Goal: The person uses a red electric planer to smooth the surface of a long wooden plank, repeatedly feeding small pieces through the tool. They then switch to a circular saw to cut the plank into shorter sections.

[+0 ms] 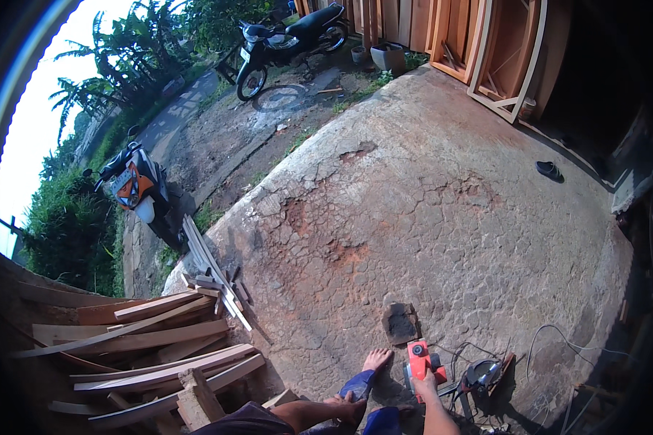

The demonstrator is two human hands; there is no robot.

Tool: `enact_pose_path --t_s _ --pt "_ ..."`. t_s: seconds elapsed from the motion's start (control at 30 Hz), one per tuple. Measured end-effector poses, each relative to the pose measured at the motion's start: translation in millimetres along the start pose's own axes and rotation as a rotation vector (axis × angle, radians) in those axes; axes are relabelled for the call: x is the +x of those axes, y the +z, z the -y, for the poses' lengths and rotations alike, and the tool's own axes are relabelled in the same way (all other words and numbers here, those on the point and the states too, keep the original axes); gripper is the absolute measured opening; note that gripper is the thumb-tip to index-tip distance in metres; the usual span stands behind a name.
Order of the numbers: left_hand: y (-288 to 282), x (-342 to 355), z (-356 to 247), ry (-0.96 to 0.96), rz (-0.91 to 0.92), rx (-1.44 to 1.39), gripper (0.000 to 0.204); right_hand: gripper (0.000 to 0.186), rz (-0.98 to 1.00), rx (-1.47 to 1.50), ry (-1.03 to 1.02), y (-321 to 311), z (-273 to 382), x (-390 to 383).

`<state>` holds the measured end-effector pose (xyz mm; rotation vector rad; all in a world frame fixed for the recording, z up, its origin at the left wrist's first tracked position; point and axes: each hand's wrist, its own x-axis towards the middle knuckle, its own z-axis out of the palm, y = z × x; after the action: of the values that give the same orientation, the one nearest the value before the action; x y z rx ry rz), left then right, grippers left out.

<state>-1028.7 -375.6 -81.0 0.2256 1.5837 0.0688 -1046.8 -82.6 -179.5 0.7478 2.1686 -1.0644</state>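
My right hand (426, 383) grips the rear handle of a red electric planer (418, 351), which has a round dark knob near its front. The planer is low over the cracked ground, beside a square dark grey block (400, 324). My left hand (347, 407) is down by my blue trouser leg (360, 384), apart from the planer. Its fingers are small and partly hidden, so their grip is unclear. My bare foot (377, 359) stands between the left hand and the block.
Right of the planer lies a dark power tool (481, 373) with loose cables (551, 330). Timber planks (145, 333) are piled at the left. Wooden frames (508, 58) lean at the back right, near a dark shoe (550, 171). Two motorbikes (141, 185) (290, 40) stand beyond the slab.
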Motion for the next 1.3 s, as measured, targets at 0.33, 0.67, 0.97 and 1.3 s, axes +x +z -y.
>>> enact_pose_path --t_s 0.33,0.67,0.97,1.3 --pt "6.4 19.9 -9.8 -0.028 -0.095 -0.087 0.106 0.082 0.052 -0.061 -0.003 5.8 36.0 33.2" --pt "37.0 33.8 -10.8 -0.092 -0.181 -0.041 0.102 0.087 0.129 -0.045 0.127 48.0 -0.2 49.8" --pt "11.4 75.2 -18.4 -0.001 -0.417 -0.023 0.066 0.075 -0.145 0.133 0.067 143.8 -63.8 145.2" --pt "-19.1 83.6 -5.5 0.043 -0.534 -0.012 0.050 0.069 -0.115 0.309 -0.039 204.9 -40.2 302.1"
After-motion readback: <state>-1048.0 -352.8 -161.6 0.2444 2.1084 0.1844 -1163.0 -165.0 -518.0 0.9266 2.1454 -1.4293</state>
